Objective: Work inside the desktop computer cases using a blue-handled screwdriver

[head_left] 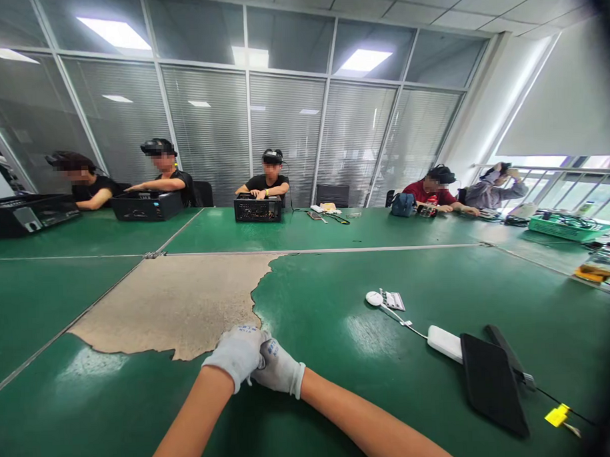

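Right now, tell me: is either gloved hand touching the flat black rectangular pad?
No, both hands, left hand and right hand, rest clasped together, apart from the flat black rectangular pad.

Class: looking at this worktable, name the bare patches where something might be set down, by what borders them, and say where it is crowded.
Free: the green mat left of the clasped hands, and the stretch between the worn tan patch and the white puck. Crowded: the right, around the black pad, white adapter and cable.
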{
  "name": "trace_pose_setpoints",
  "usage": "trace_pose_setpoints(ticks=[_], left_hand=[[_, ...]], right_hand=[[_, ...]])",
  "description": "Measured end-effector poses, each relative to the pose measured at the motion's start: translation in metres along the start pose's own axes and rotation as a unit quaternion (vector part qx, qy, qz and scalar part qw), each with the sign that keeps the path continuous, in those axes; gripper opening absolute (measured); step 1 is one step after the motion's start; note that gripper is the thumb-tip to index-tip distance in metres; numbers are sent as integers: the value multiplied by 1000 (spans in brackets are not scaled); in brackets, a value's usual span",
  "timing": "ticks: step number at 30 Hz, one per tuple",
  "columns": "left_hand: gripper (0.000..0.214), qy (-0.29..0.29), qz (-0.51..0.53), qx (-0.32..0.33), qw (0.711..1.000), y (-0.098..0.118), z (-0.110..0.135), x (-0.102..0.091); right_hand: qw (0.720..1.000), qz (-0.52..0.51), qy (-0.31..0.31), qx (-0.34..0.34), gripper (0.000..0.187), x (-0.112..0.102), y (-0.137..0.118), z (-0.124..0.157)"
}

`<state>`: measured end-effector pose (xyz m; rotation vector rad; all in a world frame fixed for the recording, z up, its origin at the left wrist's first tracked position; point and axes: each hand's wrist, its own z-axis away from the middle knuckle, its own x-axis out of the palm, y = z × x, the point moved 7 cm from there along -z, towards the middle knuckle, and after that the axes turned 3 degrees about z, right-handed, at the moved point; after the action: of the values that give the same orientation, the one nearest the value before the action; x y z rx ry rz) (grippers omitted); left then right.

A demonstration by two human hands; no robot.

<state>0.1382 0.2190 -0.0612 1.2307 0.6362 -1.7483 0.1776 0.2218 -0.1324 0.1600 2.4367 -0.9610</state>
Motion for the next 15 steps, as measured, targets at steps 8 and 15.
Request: trace_pose_setpoints(ticks=[8,15], left_hand=[[54,-24,49,10,998,-1,9,-8],[52,105,38,113,987,-19,20,-15]], right_hand=[[999,32,-12,-7,44,7,7,7],[956,291,-38,-15,24,-43,24,-1]])
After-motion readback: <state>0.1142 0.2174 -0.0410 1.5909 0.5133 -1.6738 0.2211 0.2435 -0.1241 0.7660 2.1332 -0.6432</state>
